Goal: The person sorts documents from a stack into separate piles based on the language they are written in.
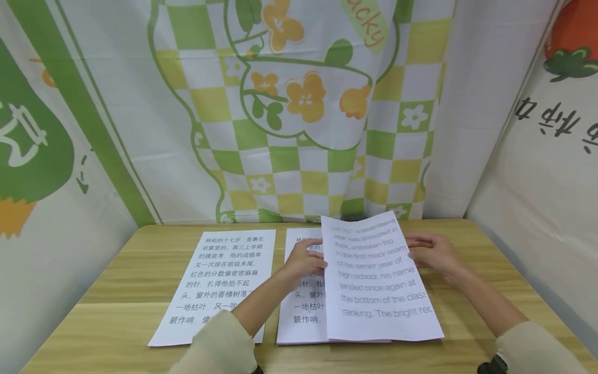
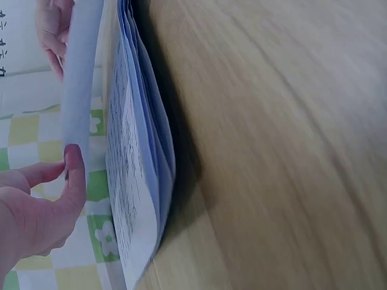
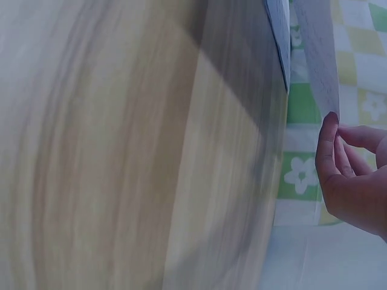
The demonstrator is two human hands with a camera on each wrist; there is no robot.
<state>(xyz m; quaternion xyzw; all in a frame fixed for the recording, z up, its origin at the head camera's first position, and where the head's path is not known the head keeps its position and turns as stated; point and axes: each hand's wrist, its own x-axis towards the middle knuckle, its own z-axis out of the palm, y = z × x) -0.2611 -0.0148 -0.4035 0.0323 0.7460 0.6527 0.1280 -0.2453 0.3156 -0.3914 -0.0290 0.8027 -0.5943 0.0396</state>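
A white sheet (image 1: 374, 280) printed with English text is held up between both hands, above a stack of paper (image 1: 299, 327). My left hand (image 1: 303, 265) pinches its left edge; the left wrist view shows thumb and finger of that hand (image 2: 42, 211) on the sheet (image 2: 81, 78). On the opposite edge, my right hand (image 1: 434, 254) pinches the paper, seen also in the right wrist view, where the hand (image 3: 357, 175) grips the sheet's border (image 3: 320, 54). The stack carries Chinese print on top, and the raised sheet hides its right part.
Left of the stack, another sheet with Chinese text (image 1: 224, 275) lies on the wooden table (image 1: 117, 291), partly covered by the left forearm. Behind the table hangs a green and yellow checked curtain (image 1: 299, 171). Printed cloths (image 1: 551, 171) hang at both sides.
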